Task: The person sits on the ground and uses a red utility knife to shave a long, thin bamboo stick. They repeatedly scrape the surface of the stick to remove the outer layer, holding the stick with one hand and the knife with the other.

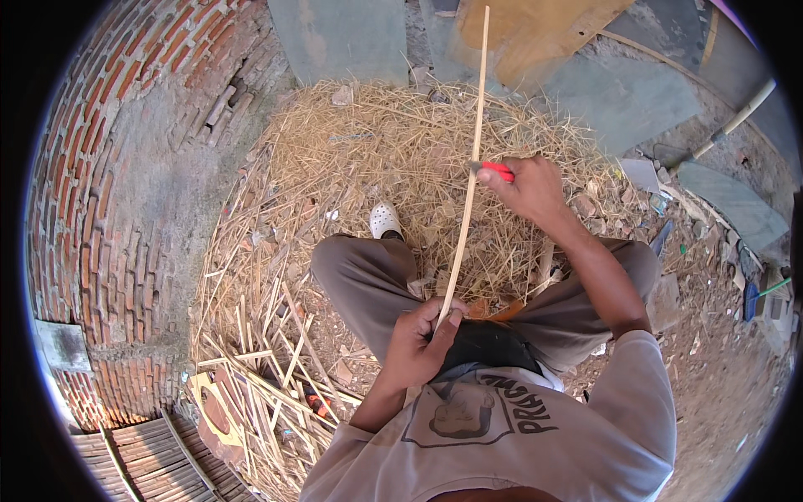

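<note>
A long, thin pale strip of wood or bamboo [466, 209] runs upright from my lap out past my knees. My left hand [421, 339] is closed round its near end, close to my body. Farther out, my right hand [527, 188] grips a knife with a red handle [499, 171]. Its short dark blade lies against the strip around mid-length, and whether my right thumb also touches the strip I cannot tell. Straw-like shavings [393, 151] cover the ground beneath the strip.
Pale split sticks [276, 393] lie in a loose heap at my left. A worn brick wall [109, 217] rises beyond them. Grey flat sheets [627, 105] and a brown board [527, 38] lie at the far side. A pale pipe [736, 117] stands at far right.
</note>
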`<state>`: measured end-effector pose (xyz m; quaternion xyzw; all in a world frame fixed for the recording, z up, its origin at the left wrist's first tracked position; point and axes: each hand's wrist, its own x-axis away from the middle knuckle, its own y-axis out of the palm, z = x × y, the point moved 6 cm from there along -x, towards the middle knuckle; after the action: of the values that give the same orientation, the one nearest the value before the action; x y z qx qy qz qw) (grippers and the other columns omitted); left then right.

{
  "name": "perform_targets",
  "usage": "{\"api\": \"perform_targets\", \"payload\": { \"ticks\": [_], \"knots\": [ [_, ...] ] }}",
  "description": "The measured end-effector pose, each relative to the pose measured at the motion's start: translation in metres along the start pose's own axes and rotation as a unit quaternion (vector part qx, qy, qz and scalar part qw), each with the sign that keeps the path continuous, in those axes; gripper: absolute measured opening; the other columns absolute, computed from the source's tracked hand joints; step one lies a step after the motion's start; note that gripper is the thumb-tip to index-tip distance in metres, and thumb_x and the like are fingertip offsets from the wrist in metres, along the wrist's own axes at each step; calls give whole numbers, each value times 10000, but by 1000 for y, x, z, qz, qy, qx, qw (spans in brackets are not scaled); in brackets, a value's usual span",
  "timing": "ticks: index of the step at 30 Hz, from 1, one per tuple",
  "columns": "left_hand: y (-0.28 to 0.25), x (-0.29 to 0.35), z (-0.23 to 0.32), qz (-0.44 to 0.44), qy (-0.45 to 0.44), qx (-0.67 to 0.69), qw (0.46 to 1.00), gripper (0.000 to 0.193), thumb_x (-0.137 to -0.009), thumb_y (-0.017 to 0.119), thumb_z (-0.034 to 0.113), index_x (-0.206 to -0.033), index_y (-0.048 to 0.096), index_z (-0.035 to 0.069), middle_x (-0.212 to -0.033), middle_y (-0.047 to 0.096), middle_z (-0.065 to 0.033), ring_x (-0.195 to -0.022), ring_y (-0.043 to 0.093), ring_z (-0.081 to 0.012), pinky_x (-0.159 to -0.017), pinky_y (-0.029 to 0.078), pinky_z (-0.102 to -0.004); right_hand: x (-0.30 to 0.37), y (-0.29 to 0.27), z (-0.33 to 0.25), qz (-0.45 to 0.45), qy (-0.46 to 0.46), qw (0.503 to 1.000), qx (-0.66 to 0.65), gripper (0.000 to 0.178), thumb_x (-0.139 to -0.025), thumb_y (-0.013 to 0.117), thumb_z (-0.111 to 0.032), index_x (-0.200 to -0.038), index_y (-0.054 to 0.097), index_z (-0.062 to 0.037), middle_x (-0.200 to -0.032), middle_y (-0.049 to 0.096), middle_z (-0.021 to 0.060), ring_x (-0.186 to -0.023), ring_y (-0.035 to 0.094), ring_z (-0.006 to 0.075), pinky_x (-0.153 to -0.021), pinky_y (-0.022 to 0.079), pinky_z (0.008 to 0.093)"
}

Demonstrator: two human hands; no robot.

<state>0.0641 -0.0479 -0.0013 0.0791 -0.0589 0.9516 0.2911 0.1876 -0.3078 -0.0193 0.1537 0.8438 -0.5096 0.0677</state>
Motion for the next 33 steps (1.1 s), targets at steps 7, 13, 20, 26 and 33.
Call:
{"api": "perform_targets", "payload": {
  "ticks": [7,13,20,26,33],
  "knots": [
    [-6,5,-12,25,-40,41,998,138,-993,500,47,-1066,611,14,-604,386,91,-532,308,8,-480,236,-198,49,18,-54,-69,-150,986,-14,746,-820,491,-760,-657,678,-57,-495,568,133,-519,630,326,-507,495,433],
    [0,13,-12,-6,3,-7,1000,134,-986,510,45,-1064,615,15,-608,391,84,-552,320,2,-485,254,-202,16,5,-1,-5,-20,999,-40,742,-828,494,-752,-660,675,-53,-468,546,130,-502,617,328,-506,484,443],
    [-11,23,-10,-11,-39,37,998,118,-981,542,63,-1037,636,20,-661,465,75,-590,374,5,-516,281,-192,27,13,-17,-32,-59,997,-24,724,-848,490,-728,-688,679,-48,-538,588,151,-535,627,339,-532,491,441],
    [-10,36,-13,-55,7,-22,998,116,-978,535,49,-1054,616,14,-652,422,86,-591,351,-5,-520,285,-193,-21,0,59,-6,166,986,-17,775,-861,458,-742,-652,672,-27,-546,581,167,-603,651,342,-602,504,445],
    [-21,28,-33,-18,-33,71,997,159,-1013,481,92,-1042,615,12,-649,402,80,-588,332,7,-512,262,-189,-9,12,52,35,62,962,-263,695,-909,494,-660,-667,567,-13,-531,430,13,-508,410,172,-522,350,361]
  ]
}}
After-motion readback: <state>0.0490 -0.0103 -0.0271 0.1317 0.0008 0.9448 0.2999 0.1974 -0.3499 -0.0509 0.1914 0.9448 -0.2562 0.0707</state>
